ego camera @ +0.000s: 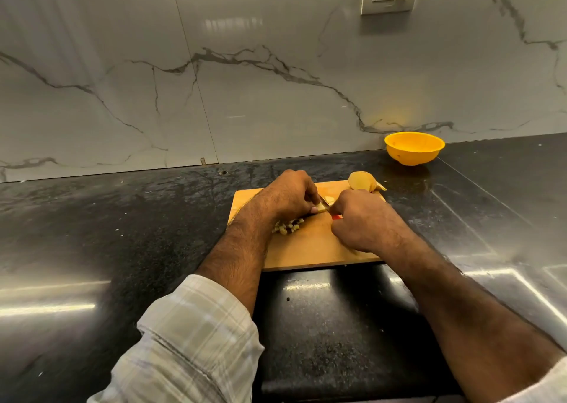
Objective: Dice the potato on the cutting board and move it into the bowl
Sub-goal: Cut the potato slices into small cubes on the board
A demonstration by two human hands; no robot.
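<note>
Hands first, since both meet over the middle of the board: the left hand (pixel 291 195) is curled down over a small piece of potato (pixel 321 207), pinching it against the wood so it cannot slide, while the right hand (pixel 359 218) is closed in a fist round a knife, of which only a scrap of red handle (pixel 337 217) and a sliver of blade beside the pinched piece show. The knuckles of the left hand sit just beside the blade, likely as a guide for it.

From there, the big things. A dark, shiny worktop (pixel 122 218) carries everything, and the wooden cutting board (pixel 310 249) lies square to the person, well inside the front edge, so both forearms can reach it easily. The yellow bowl (pixel 414 148) stands apart from the board, at the back edge of the worktop against the marble wall, off to the right; I judge it is parked there out of the knife's way until the pieces are ready. What it holds cannot be seen.

On the board's far right corner rests a large uncut part of the potato (pixel 363 181), kept aside for later. Near the board's left edge, partly under the left wrist, lies a small heap of diced pieces (pixel 288 226), pushed clear of the cutting spot. So the dicing looks partway done.
</note>
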